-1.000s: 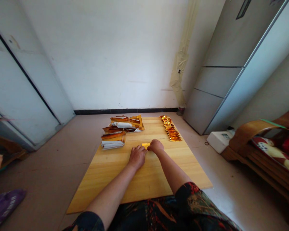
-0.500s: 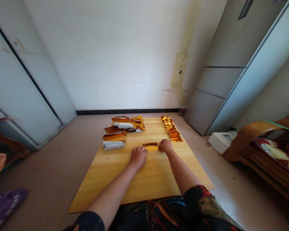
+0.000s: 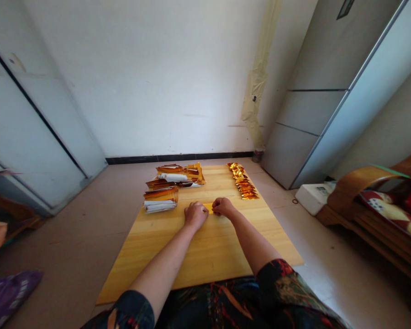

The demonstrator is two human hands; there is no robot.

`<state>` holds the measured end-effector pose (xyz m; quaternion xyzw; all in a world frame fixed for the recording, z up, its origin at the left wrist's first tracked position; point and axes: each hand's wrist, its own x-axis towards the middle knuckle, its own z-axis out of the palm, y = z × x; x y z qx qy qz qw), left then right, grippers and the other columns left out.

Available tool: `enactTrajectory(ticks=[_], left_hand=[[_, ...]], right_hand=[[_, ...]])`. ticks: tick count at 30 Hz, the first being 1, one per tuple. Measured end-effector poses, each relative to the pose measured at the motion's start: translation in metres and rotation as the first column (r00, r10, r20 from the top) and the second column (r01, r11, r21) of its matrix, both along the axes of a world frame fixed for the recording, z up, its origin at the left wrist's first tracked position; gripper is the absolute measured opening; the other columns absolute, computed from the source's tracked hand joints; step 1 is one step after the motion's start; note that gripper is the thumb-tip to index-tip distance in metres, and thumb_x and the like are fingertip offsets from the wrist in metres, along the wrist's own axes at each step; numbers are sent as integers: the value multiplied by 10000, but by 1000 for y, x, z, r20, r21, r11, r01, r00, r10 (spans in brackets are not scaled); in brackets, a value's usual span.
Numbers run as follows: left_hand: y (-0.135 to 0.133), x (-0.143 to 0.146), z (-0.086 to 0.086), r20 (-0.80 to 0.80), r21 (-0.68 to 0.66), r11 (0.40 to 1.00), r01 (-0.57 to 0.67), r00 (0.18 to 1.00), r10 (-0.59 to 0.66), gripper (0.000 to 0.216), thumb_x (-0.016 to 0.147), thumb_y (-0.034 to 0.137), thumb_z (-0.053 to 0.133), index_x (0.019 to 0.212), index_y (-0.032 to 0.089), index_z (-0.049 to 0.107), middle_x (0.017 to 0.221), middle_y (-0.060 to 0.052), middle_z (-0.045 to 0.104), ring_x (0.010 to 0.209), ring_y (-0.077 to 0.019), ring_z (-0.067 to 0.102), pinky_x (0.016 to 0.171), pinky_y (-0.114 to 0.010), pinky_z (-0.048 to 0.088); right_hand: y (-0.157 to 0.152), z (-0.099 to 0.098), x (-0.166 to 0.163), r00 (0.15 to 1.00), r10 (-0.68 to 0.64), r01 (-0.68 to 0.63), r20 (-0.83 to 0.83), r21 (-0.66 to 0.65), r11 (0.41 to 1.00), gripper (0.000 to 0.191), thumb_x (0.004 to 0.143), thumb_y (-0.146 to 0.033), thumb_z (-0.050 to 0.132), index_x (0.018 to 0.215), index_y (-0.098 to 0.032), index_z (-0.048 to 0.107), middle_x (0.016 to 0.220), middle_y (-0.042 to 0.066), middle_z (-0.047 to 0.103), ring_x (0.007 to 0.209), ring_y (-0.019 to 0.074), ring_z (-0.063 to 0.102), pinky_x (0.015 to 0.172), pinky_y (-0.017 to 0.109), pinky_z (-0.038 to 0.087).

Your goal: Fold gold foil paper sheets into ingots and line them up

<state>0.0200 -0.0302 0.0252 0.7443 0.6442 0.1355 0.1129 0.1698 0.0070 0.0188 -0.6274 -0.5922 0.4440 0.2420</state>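
My left hand and my right hand meet at the middle of a low wooden board. Both are closed in a pinch on a small gold foil sheet, of which only a sliver shows between them. Left of the hands lie stacks of gold and white foil paper, with another pile behind them. A row of folded gold pieces runs along the board's far right side.
The board lies on a tiled floor. A grey cabinet stands at the right, a white box and a wooden seat with patterned cushions beside it. A purple cloth lies at the lower left.
My right hand slid out to the right along the gold sheet, then came back to the left, so both hands now pinch it close together and most of it is covered.
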Motion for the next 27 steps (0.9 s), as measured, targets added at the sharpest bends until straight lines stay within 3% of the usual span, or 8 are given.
enactTrajectory(ticks=[7,15,27], left_hand=[[10,4,-11,44,-74,984,-162,985,165,136,715,401,630,736,276,681,1319,23,521,1194,-251,425,991,-447,270],[18,3,-11,11,-184,973,-138,990,143,128,718,379,612,781,279,662,1449,30,380,1303,-289,308,1029,-538,192],[15,-7,2,18,-247,963,-106,993,113,134,715,299,574,824,300,653,1478,41,336,1344,-255,277,1049,-503,191]], right_hand=[[1,0,-2,1000,-9,9,-21,-27,1000,181,600,4,595,599,-167,538,377,-86,484,376,70,467,458,167,396],[2,1,-3,999,-9,7,-39,-53,999,189,600,9,580,599,-170,519,382,-84,491,372,73,478,447,164,400],[4,-2,-2,1000,-3,2,-23,-57,998,171,606,-11,591,598,-169,526,388,-83,503,369,66,474,465,160,410]])
